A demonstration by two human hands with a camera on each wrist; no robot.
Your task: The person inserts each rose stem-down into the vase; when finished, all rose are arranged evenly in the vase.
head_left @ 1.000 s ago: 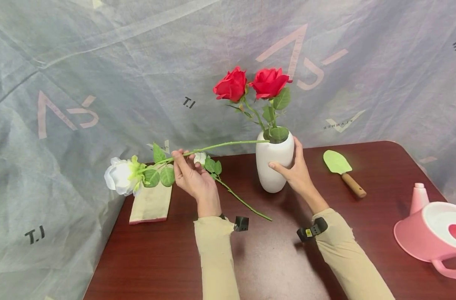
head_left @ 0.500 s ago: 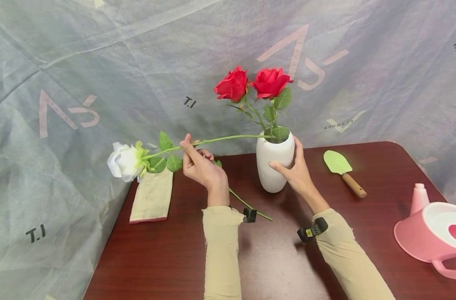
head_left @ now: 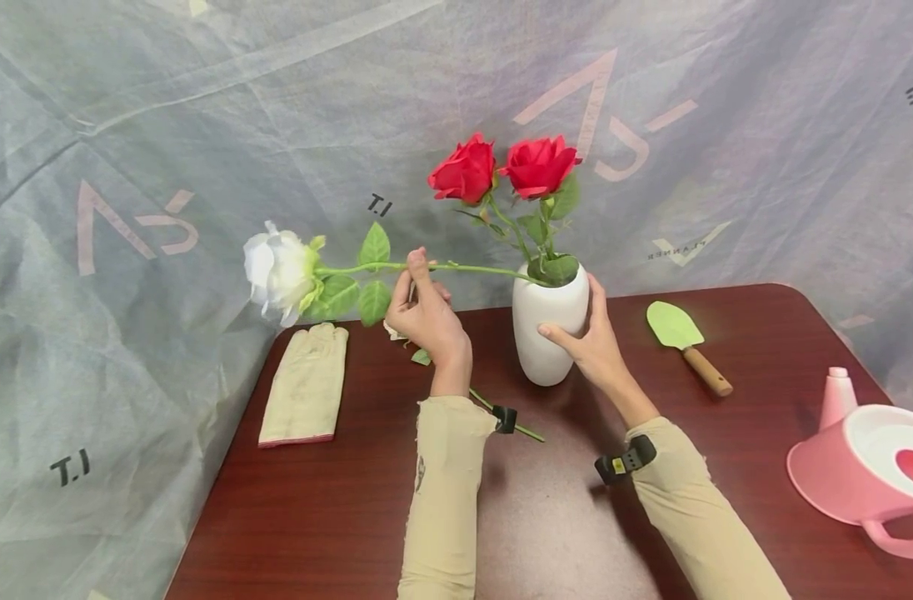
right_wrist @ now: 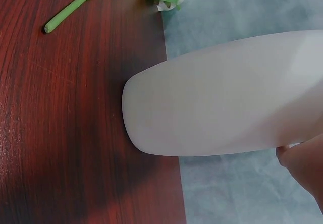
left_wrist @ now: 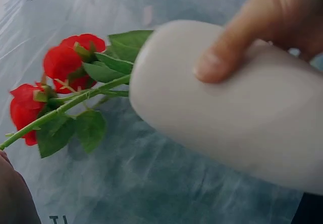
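Note:
My left hand pinches the green stem of a white rose between thumb and fingers. The rose lies nearly level, bloom to the left, and its stem end reaches into the mouth of a white vase. Around the vase's right side curls my right hand, with the thumb across the front, also seen on the vase in the left wrist view. Two red roses, one left and one right, stand in the vase. A second white rose lies on the table, partly hidden behind my left forearm in the head view.
At the table's left side lies a cream glove. A green trowel with a wooden handle lies right of the vase. The pink watering can stands at the right edge. Grey sheeting hangs behind the table.
My left hand has moved up and to the right with the white rose, bringing its stem end into the vase mouth. The glove is now more exposed. My right hand stays on the vase.

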